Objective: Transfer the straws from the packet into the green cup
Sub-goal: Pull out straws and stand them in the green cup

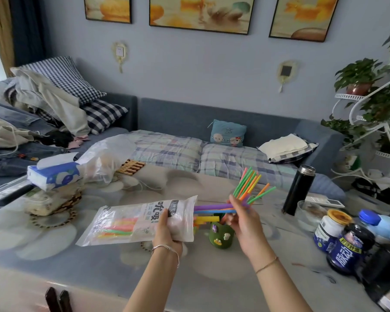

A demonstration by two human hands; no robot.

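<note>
My left hand point(167, 230) grips the clear plastic straw packet point(131, 221) near its open right end, holding it level above the table. Pink, orange, green and yellow straws point(117, 228) lie inside it. A purple, a blue and a yellow straw point(209, 210) stick out of the packet's mouth, and my right hand point(241, 217) pinches the purple and blue ones. The green cup point(221, 237), decorated with small figures, stands on the table below my hands, partly hidden by them. Several green, orange and pink straws point(249, 184) fan up out of it behind my right hand.
A black flask point(298, 190), a glass bowl point(309, 212) and several bottles and jars point(347, 242) crowd the table's right side. A tissue pack point(54, 174), a plastic bag point(104, 158) and a food box stand at the left. A sofa runs behind the table.
</note>
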